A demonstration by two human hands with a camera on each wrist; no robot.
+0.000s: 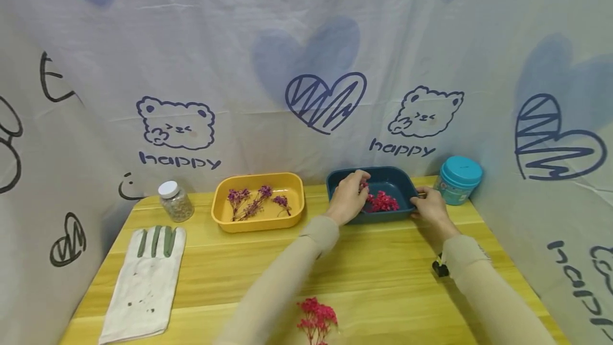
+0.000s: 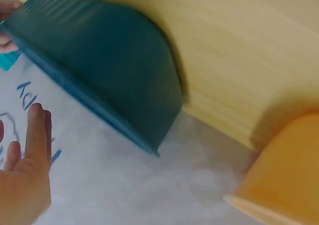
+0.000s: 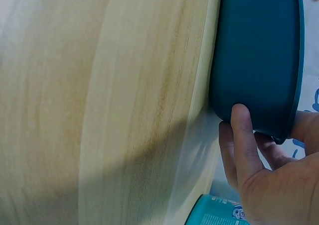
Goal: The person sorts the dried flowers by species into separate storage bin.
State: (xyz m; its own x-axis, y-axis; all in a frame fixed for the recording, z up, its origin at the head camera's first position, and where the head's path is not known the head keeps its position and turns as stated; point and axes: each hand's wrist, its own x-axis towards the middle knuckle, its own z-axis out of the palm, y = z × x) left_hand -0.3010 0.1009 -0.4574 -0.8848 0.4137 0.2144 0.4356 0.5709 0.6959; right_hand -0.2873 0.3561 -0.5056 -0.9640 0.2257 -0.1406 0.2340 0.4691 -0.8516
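Observation:
A dark blue tray stands at the back right of the table with pink dried flowers inside. Over its left part reaches my left hand, beside a bit of pink flower near the fingers. In the left wrist view the left hand shows fairly straight fingers above the rim; nothing is visibly pinched, though the fingertips are partly hidden. My right hand grips the tray's right end. The right wrist view shows its fingers against the outer wall and the thumb at the rim.
A yellow tray holds purple dried flowers. Further left are a white-lidded jar and a white glove. A turquoise tub stands right of the blue tray. More pink flowers lie near the front; a small black object sits by the right sleeve.

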